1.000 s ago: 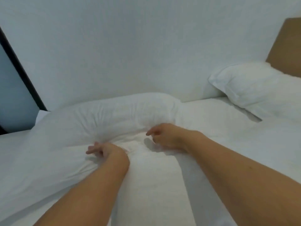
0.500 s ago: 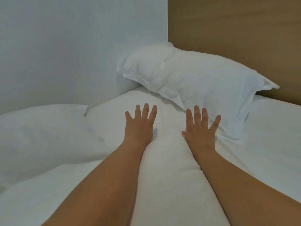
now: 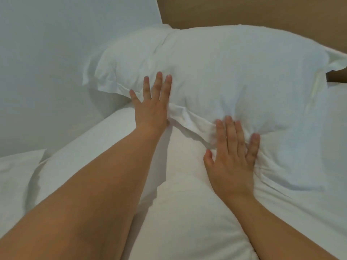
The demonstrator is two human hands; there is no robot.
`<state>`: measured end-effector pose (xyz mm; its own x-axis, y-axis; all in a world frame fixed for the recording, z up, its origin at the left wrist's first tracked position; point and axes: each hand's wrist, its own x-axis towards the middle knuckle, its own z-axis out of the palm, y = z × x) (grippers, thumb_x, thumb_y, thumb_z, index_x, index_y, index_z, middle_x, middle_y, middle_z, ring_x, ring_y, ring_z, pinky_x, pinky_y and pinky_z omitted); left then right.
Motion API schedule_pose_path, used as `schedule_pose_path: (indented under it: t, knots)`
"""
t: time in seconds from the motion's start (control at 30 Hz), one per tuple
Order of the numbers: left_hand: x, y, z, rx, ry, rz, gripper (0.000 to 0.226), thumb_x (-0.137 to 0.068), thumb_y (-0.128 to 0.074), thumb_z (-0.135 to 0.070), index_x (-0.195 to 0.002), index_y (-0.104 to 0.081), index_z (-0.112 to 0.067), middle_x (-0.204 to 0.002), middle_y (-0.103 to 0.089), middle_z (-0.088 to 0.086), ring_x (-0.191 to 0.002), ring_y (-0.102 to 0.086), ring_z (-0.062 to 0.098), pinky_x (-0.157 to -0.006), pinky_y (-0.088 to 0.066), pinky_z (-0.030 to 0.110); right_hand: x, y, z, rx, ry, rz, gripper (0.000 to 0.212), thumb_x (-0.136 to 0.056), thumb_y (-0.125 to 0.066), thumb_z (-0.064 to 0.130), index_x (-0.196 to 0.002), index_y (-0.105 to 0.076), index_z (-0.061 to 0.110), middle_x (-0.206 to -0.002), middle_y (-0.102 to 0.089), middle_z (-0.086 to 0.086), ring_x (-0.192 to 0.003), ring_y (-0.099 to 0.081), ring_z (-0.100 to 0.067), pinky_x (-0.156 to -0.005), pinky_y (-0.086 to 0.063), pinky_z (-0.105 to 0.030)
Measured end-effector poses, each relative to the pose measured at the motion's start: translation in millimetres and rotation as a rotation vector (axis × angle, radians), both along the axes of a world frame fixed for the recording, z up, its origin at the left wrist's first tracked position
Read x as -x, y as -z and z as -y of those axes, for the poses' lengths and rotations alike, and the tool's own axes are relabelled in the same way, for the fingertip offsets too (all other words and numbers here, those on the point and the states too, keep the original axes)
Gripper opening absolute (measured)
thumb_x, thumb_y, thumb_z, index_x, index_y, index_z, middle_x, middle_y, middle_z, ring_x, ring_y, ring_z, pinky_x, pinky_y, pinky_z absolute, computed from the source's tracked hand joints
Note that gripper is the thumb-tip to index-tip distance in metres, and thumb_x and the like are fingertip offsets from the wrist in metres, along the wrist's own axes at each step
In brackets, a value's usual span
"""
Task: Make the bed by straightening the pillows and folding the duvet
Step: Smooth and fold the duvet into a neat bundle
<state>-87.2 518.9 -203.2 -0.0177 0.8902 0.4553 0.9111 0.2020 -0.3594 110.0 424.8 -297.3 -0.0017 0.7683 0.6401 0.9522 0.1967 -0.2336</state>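
A white pillow (image 3: pixel 225 68) lies against the brown headboard (image 3: pixel 253 14), its near edge crumpled. My left hand (image 3: pixel 152 106) presses flat on the pillow's near left edge, fingers straight. To the right, my right hand (image 3: pixel 232 156) lies flat on the pillow's near flap, fingers straight and slightly blurred. Under both forearms runs a white bolster-like fold of bedding (image 3: pixel 178 203). A bulge of white duvet (image 3: pixel 15 181) shows at the lower left.
A pale wall (image 3: pixel 56 62) borders the bed on the left and meets the headboard at the corner. White sheet (image 3: pixel 328 137) spreads to the right of the pillow.
The view swung from the duvet to the pillow. Both hands let go of the duvet, opened flat, and moved forward onto the pillow's near edge, denting it.
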Motion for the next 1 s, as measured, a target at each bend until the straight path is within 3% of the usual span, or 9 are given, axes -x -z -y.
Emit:
schedule_pose_path:
  t: [0.1, 0.2, 0.33, 0.43, 0.5, 0.67, 0.83, 0.9, 1.0]
  knots:
    - [5.6, -7.4, -28.2, -0.101, 0.004, -0.008, 0.106, -0.089, -0.063, -0.041, -0.15, 0.021, -0.022, -0.162, 0.008, 0.002, -0.149, -0.004, 0.034, -0.111, -0.015, 0.067, 1.8, 1.0, 0.1, -0.009, -0.016, -0.016, 0.069, -0.089, -0.055, 0.026, -0.151, -0.028, 0.012, -0.159, -0.021, -0.006, -0.146, -0.021, -0.022, -0.118, -0.006, -0.054]
    - [9.8, -25.2, -47.2, 0.023, 0.047, -0.075, 0.089, -0.094, -0.051, -0.03, -0.152, 0.017, -0.022, -0.163, 0.005, 0.003, -0.148, -0.001, 0.037, -0.114, -0.005, 0.062, 1.7, 6.5, -3.3, 0.012, -0.013, 0.045, 0.065, -0.09, -0.053, 0.026, -0.149, -0.032, 0.013, -0.157, -0.024, -0.005, -0.145, -0.023, -0.022, -0.118, -0.007, -0.054]
    - [11.0, -20.5, -56.8, 0.194, 0.233, -0.107, 0.055, -0.102, -0.034, -0.018, -0.153, -0.016, -0.006, -0.158, -0.023, 0.015, -0.144, -0.021, 0.038, -0.118, -0.015, 0.047, 5.3, 14.1, -5.8, -0.01, -0.01, 0.06, 0.061, -0.091, -0.052, 0.024, -0.149, -0.035, 0.014, -0.157, -0.027, -0.005, -0.144, -0.025, -0.022, -0.118, -0.006, -0.053]
    - [-0.3, -15.2, -48.3, 0.226, 0.233, 0.01, 0.037, -0.099, -0.039, -0.015, -0.133, -0.046, -0.004, -0.127, -0.057, 0.016, -0.113, -0.056, 0.033, -0.089, -0.042, 0.038, 0.7, 17.3, -11.5, -0.023, -0.035, 0.066, 0.063, -0.09, -0.053, 0.024, -0.149, -0.034, 0.015, -0.157, -0.027, -0.005, -0.145, -0.023, -0.022, -0.118, -0.003, -0.052]
    - [-4.6, -19.8, -39.0, 0.266, 0.207, -0.013, 0.025, -0.097, -0.041, -0.014, -0.117, -0.055, -0.008, -0.11, -0.065, 0.011, -0.096, -0.063, 0.031, -0.073, -0.042, 0.037, 1.3, 18.1, -12.4, -0.042, -0.017, 0.053, 0.066, -0.087, -0.057, 0.024, -0.148, -0.035, 0.016, -0.156, -0.029, -0.005, -0.144, -0.026, -0.021, -0.118, -0.005, -0.052]
    - [-22.8, -67.1, 27.1, 0.41, 0.279, -0.172, 0.018, -0.089, -0.043, -0.005, -0.097, -0.059, -0.009, -0.095, -0.066, 0.009, -0.079, -0.059, 0.03, -0.065, -0.033, 0.033, -1.1, 3.7, -0.6, -0.056, 0.004, 0.009, 0.075, -0.083, -0.064, 0.031, -0.149, -0.031, 0.016, -0.153, -0.031, -0.011, -0.142, -0.026, -0.027, -0.117, -0.01, -0.056]
    - [-40.7, -101.0, 124.2, 0.471, 0.363, -0.019, 0.016, -0.085, -0.048, -0.005, -0.098, -0.056, -0.01, -0.091, -0.064, 0.011, -0.08, -0.06, 0.033, -0.061, -0.03, 0.035, -8.5, -33.4, 21.3, -0.136, 0.211, -0.173, 0.089, -0.073, -0.074, 0.051, -0.137, -0.032, 0.005, -0.141, -0.031, -0.018, -0.136, -0.029, -0.034, -0.111, -0.013, -0.067]
    - [-47.4, -103.5, 149.6, 0.397, 0.433, 0.077, 0.011, -0.083, -0.051, -0.007, -0.092, -0.055, -0.01, -0.086, -0.062, 0.008, -0.079, -0.058, 0.031, -0.059, -0.028, 0.034, -23.2, -66.8, 36.6, -0.336, 0.135, -0.197, 0.081, -0.076, -0.071, 0.056, -0.131, -0.036, 0.006, -0.137, -0.037, -0.02, -0.133, -0.034, -0.036, -0.109, -0.015, -0.068]
    - [-48.1, -96.5, 169.5, 0.091, 0.56, 0.246, 0.018, -0.067, -0.064, -0.007, -0.085, -0.064, -0.012, -0.076, -0.062, 0.003, -0.073, -0.054, 0.028, -0.058, -0.035, 0.033, -47.7, -133.4, 36.5, -0.384, -0.153, 0.111, 0.08, -0.086, -0.052, 0.064, -0.143, -0.026, 0.016, -0.147, -0.023, -0.02, -0.139, -0.025, -0.041, -0.114, -0.001, -0.06]
